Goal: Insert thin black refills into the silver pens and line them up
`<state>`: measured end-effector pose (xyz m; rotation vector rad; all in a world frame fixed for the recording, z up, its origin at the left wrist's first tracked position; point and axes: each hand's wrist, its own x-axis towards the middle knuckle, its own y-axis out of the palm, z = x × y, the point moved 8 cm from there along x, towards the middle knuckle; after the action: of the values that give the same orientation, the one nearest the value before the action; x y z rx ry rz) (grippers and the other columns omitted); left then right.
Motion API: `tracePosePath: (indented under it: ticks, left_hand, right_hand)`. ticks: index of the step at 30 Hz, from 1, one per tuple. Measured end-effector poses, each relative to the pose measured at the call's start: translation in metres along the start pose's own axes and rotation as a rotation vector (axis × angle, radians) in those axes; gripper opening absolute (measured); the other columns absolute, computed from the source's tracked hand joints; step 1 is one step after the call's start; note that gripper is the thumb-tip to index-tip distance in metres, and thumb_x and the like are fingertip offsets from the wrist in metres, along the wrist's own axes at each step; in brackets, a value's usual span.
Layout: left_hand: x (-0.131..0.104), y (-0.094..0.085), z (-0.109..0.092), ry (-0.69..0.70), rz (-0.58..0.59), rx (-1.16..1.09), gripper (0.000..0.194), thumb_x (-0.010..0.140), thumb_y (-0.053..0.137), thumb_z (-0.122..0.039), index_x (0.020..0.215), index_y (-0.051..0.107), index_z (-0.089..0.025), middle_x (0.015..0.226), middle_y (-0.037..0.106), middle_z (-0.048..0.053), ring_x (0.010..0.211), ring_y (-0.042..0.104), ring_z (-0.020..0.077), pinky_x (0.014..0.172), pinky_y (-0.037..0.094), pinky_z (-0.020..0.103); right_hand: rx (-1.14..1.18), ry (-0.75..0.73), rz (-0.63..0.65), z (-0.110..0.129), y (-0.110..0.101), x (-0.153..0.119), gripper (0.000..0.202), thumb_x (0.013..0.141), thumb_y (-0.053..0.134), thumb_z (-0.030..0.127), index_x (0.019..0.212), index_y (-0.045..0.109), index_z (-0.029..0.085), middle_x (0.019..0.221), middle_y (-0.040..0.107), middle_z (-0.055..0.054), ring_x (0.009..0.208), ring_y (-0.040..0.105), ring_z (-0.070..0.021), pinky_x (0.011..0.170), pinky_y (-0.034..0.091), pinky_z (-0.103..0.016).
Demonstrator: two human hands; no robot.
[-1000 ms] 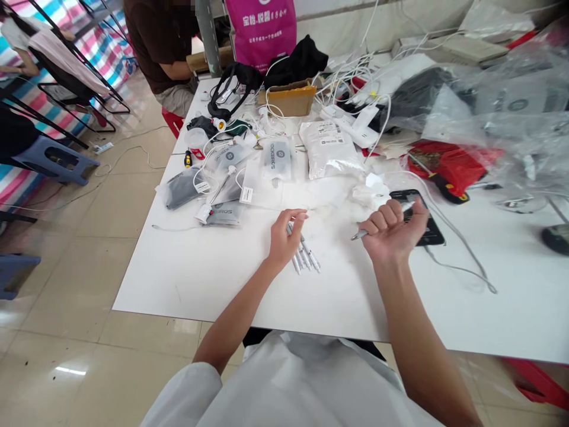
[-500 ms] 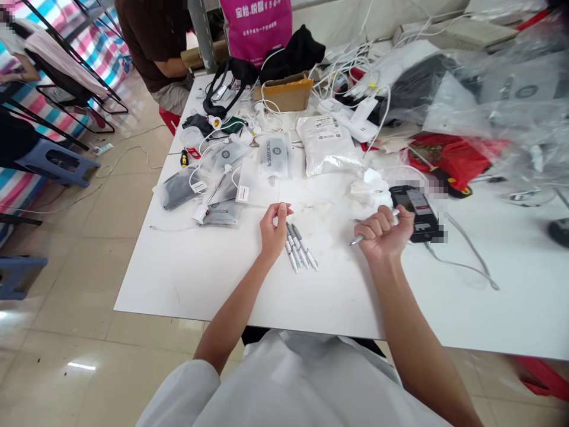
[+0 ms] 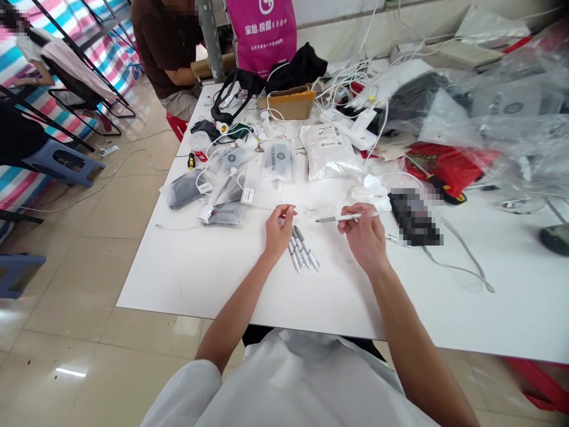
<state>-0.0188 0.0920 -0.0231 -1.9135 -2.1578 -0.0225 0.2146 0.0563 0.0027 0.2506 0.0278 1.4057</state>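
The right hand was closed on a thin silver pen; it pinched the pen near one end with its fingertips, and the pen lay almost flat in the air, pointing to the left, above the white worktop; the left hand was near it, with thumb and finger tips pressed together just over a small row of pens; I could not tell if something tiny was between those fingertips; the row of pens lay on the worktop, side by side and touching, just beside the left hand and between the 2 hands; a dark phone lay on the worktop just right of the right hand, with a grey cable trailing off past it; behind the hands lay a few clear bags with grey things inside, a silver pouch, and a crumpled white wad; farther back stood a small brown box among many white cords; a pink bag stood at the far end; a person in a brown shirt sat at the far left corner of the worktop.
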Motion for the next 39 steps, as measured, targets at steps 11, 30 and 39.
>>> tracePosePath:
  ticks: [11,30,39]
  left_hand:
    - [-0.001,-0.001,0.000,0.011,0.001,-0.030,0.027,0.107,0.059,-0.046,0.110,0.070,-0.022,0.100,0.078,0.005,0.098,0.072,0.0174,0.090,0.053,0.029]
    - [-0.011,0.027,-0.006,0.236,0.324,0.256,0.018,0.102,0.062,-0.025,0.119,0.069,-0.021,0.115,0.073,0.010,0.108,0.068,0.0243,0.105,0.052,0.043]
    - [-0.014,-0.003,-0.033,0.208,0.343,0.381,0.018,0.099,0.069,-0.028,0.117,0.067,-0.024,0.119,0.069,0.009,0.111,0.066,0.0250,0.104,0.052,0.041]
  right_hand:
    - [-0.866,-0.338,0.492,-0.022,0.044,-0.077,0.042,0.112,0.045,0.031,0.152,0.057,0.028,0.159,0.056,-0.014,0.142,0.062,-0.0285,0.115,0.058,-0.049]
    - [-1.081,-0.394,0.081,0.013,-0.048,-0.042,0.025,0.105,0.060,0.043,0.118,0.070,0.023,0.114,0.072,-0.014,0.102,0.071,-0.0308,0.093,0.058,-0.051]
    - [-1.188,-0.271,0.342,-0.019,0.040,-0.069,0.032,0.101,0.065,0.049,0.117,0.064,0.021,0.115,0.071,-0.013,0.102,0.065,-0.0315,0.090,0.051,-0.047]
